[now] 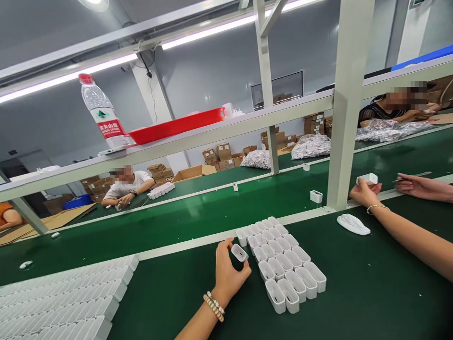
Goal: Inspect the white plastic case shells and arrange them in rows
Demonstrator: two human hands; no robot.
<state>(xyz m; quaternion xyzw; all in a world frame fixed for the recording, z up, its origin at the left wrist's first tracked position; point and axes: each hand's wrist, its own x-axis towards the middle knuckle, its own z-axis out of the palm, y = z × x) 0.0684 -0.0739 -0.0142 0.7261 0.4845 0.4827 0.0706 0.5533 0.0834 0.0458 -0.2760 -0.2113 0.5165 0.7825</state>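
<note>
My left hand (229,269), wearing a beaded bracelet, is closed on a small white plastic housing (239,253). Thumb and fingers grip it by its sides, with its open hollow end facing me and a dark slot showing inside. Just right of this hand, a block of similar white housings (283,259) stands in rows on the green work surface (170,293), open ends up. My right hand is out of view.
At right, a co-worker's hand (366,192) holds a white housing; their other hand (421,186) holds a thin tool. A white rounded piece (353,224) lies nearby. Many housings (71,302) fill the lower left. A post (348,104) supports a shelf with a bottle (102,113) and red tray (177,126).
</note>
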